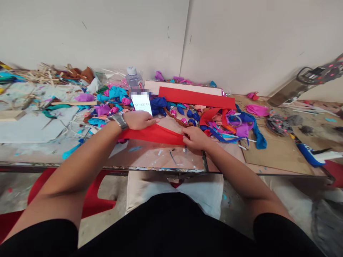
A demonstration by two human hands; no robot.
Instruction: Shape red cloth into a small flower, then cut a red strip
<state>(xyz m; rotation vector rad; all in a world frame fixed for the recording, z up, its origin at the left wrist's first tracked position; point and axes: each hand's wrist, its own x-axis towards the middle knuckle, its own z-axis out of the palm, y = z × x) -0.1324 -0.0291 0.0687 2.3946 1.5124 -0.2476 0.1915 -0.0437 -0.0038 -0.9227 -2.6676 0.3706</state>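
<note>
A strip of red crepe paper is stretched between my two hands, low over the front of the table. My left hand, with a metal-band watch at the wrist, is closed on the strip's left part; its thumb points right and the other fingers are mostly hidden. At the strip's right end my right hand pinches the paper between thumb and fingers. Just beyond my left hand a phone stands propped, showing a timer. Behind my right hand lies a longer red paper strip on a pale board.
Crumpled blue, purple and pink paper pieces heap along the table's middle. A plastic bottle stands by the wall. Cardboard and a blue-and-white tool lie at the right. White sheets and thin sticks lie left.
</note>
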